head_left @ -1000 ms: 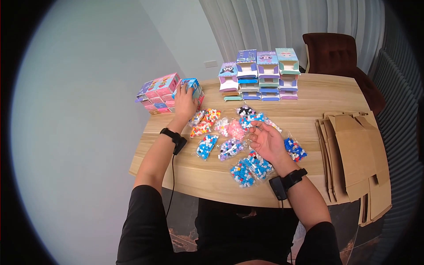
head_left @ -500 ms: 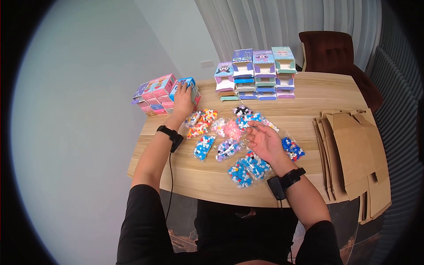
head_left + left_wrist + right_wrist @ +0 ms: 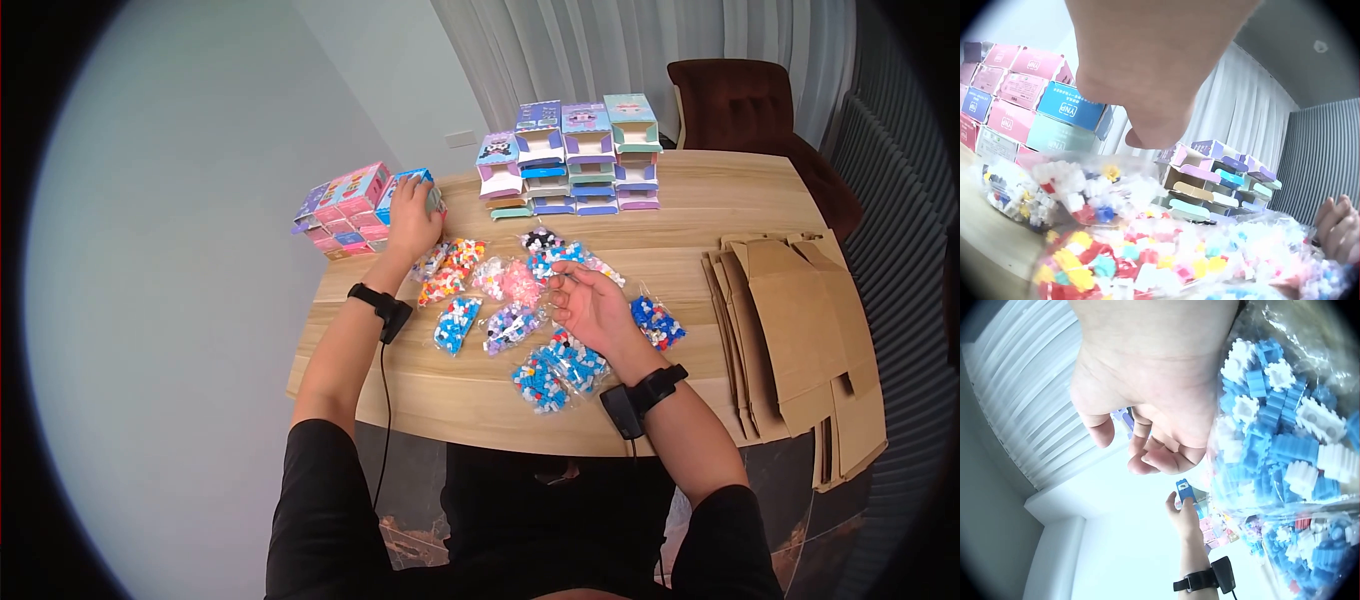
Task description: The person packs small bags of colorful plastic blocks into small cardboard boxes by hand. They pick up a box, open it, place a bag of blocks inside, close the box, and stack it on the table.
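At the back left of the table, my left hand (image 3: 412,215) grips a blue box (image 3: 420,176) at the right end of a stack of printed boxes (image 3: 345,205). Its fingers lie over the box top; in the right wrist view the blue box (image 3: 1184,489) shows beyond the fingers. My right hand (image 3: 595,310) hovers palm up with loosely bent fingers and nothing in it. Close beside it lie clear bags of blue and white building bricks (image 3: 1279,431). Below my left wrist are bags of red, yellow and white bricks (image 3: 1104,256).
Open-ended cartons (image 3: 570,160) stand stacked at the back middle. More brick bags, one pink (image 3: 520,283), one purple (image 3: 512,328), cover the table's middle. Flattened brown cardboard (image 3: 800,330) lies along the right edge. A brown chair (image 3: 735,110) stands behind the table.
The head view has shifted slightly, so the table things sit a little higher and further left. My left hand stays at the blue box; my right hand keeps its pose.
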Tool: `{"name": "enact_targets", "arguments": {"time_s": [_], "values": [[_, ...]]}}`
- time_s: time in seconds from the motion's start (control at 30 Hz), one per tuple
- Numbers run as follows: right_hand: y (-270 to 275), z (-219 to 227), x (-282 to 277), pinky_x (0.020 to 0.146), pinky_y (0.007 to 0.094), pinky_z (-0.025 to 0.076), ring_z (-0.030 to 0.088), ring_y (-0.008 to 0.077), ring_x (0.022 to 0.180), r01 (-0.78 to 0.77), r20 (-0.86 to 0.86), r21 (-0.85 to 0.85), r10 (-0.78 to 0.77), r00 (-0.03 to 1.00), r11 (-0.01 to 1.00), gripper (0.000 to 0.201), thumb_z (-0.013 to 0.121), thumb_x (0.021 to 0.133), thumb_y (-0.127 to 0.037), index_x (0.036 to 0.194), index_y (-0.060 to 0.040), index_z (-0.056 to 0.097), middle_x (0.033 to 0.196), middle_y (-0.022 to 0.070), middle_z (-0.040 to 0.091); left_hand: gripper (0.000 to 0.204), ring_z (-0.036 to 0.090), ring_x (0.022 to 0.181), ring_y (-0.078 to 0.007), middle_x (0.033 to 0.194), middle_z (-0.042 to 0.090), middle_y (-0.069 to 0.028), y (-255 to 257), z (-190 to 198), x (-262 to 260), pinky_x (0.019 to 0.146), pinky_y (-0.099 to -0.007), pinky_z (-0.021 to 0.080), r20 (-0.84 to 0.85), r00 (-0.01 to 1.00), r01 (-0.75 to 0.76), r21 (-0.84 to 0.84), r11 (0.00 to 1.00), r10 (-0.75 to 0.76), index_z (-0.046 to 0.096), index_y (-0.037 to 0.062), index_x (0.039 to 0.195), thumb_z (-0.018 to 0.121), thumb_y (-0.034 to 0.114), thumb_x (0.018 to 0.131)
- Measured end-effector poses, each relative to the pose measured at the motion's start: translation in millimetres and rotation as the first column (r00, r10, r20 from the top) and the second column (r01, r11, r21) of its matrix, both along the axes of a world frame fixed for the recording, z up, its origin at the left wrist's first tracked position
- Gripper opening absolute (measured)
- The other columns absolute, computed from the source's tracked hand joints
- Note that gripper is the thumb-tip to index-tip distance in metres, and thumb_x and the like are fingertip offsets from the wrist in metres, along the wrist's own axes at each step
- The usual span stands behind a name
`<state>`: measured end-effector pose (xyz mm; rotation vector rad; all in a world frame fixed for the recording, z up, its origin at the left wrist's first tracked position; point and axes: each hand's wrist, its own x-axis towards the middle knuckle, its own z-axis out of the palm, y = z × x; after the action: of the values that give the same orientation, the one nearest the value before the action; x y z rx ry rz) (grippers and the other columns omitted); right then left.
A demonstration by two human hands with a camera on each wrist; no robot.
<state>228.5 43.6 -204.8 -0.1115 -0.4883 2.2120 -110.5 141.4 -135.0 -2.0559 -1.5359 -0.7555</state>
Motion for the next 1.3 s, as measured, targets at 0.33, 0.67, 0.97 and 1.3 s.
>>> {"name": "enact_targets", "arguments": {"time_s": [0.33, 0.67, 0.97, 1.3], "values": [[4, -7, -1, 0.062, 0.0274, 0.042, 0.057, 0.0157, 0.079, -0.041, -0.026, 0.004, 0.041, 0.999, 0.999, 0.025, 0.052, 0.094, -0.021, 0.113, -0.0058, 0.058, 0.095, 0.0059, 0.062, 0.052, 0.044, 0.128, -0.0450, 0.141, 0.043, -0.0264, 66, 3, 79, 0.108, -0.0453, 0.038, 0.316, 0.937, 0.189, -0.090, 0.978, -0.152, 0.053, 0.0073, 0.133, 0.059, 0.010, 0.081], [5, -6, 1, 0.060, 0.0253, 0.041, 0.056, 0.0126, 0.078, -0.053, -0.005, 0.017, 0.053, 0.999, 0.998, 0.023, 0.052, 0.094, -0.021, 0.110, -0.0061, 0.059, 0.093, 0.0030, 0.061, 0.031, 0.066, 0.090, -0.0391, 0.095, 0.068, -0.0220, 66, 6, 92, 0.081, -0.0466, 0.052, 0.366, 0.916, -0.107, -0.164, 0.981, 0.161, 0.069, 0.0111, 0.113, 0.057, 0.014, 0.085], [2, -4, 0, 0.061, 0.0258, 0.041, 0.056, 0.0133, 0.078, -0.053, -0.007, 0.023, 0.053, 0.999, 0.998, 0.022, 0.052, 0.095, -0.022, 0.108, -0.0059, 0.060, 0.095, 0.0036, 0.061, 0.030, 0.067, 0.082, -0.0376, 0.088, 0.068, -0.0221, 24, 17, 48, 0.074, -0.0447, 0.052, 0.413, 0.898, -0.108, -0.122, 0.987, 0.149, 0.070, 0.0098, 0.111, 0.056, 0.011, 0.084], [-2, 4, -7, 0.072, 0.0285, 0.048, 0.061, 0.0206, 0.099, 0.012, 0.145, 0.077, -0.023, 0.989, 0.997, 0.044, 0.045, 0.101, -0.039, 0.126, -0.0049, 0.053, 0.118, 0.0114, 0.062, 0.027, 0.065, 0.079, -0.0143, 0.090, 0.071, -0.0098, -104, 27, 53, 0.072, -0.0287, 0.051, 0.729, 0.682, 0.245, -0.154, 0.957, -0.057, 0.067, 0.0019, 0.112, 0.059, 0.003, 0.086]]}}
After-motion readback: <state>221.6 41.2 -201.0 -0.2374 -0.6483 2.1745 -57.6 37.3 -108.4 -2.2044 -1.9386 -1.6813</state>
